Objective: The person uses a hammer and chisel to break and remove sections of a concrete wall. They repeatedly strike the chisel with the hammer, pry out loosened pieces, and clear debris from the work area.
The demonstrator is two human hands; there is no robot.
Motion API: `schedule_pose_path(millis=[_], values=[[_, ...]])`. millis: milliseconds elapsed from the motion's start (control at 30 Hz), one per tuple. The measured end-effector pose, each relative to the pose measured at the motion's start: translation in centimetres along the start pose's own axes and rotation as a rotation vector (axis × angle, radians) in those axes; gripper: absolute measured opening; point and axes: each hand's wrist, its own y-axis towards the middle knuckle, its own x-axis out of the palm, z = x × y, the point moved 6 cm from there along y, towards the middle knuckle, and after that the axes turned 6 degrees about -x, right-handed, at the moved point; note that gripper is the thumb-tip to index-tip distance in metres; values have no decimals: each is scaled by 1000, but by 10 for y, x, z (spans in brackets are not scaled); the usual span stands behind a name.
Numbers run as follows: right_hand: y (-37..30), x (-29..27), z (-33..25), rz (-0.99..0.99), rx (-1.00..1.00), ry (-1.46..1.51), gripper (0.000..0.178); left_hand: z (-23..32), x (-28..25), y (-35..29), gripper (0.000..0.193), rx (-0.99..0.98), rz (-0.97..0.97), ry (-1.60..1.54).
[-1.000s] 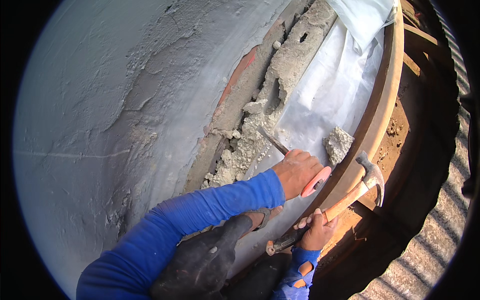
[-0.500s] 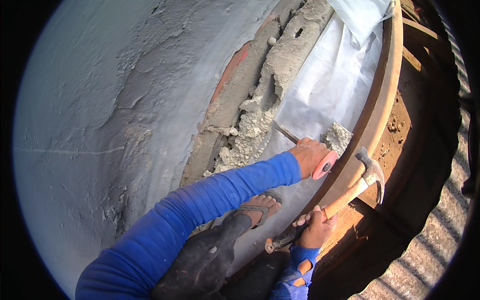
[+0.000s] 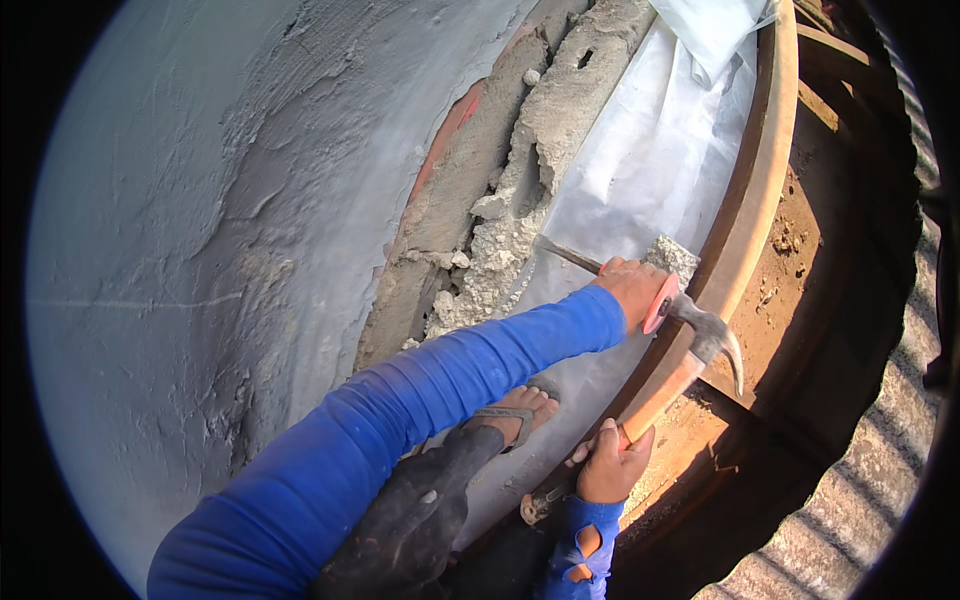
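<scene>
My left hand (image 3: 632, 288) is closed round a chisel (image 3: 568, 253) with a reddish-pink hand guard. Its tip points left, at or very near the crumbled edge of a rough concrete strip (image 3: 490, 275). In my right hand (image 3: 612, 466) is a claw hammer (image 3: 660, 392), gripped by its pale wooden handle, with the dark lower end below the fist. The hammer's head is at the guarded end of the chisel; whether they touch I cannot tell. A broken lump of concrete (image 3: 672, 258) lies just beyond my left hand.
A grey plastered wall (image 3: 190, 210) rises at the left. Whitish plastic sheeting (image 3: 640, 150) lies between the concrete and a curved wooden board (image 3: 768, 160). Right of the board are a dirt-covered surface (image 3: 785, 265) and corrugated sheet (image 3: 850, 490). My sandalled foot (image 3: 520, 412) stands below the chisel.
The hammer's head has swung left to the chisel's guarded end, and my right hand has shifted slightly left. My left hand and the chisel appear slightly higher, as the view has shifted a little.
</scene>
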Motion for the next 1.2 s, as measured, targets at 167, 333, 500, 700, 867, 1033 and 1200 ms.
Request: schedule_pose_path(millis=[167,333,500,700,867,1033,1200], values=[[2,-11,13,184,53,161,14,-27,9,2,28,-72,-104,181],[3,-4,13,192,-42,160,9,-54,10,2,29,-92,-18,122],[-3,26,23,-97,80,-30,11,-66,-21,-14,34,-118,97,53],[10,5,-5,79,-119,139,12,-22,-29,-34,36,194,135,-106],[7,-4,-8,191,-49,219,12,-38,-15,-19,36,119,61,-134],[1,4,5,192,-112,207,11,-45,-17,-9,33,103,44,-128],[3,31,29,-176,71,-90,12,-64,-35,-12,33,43,38,-5]])
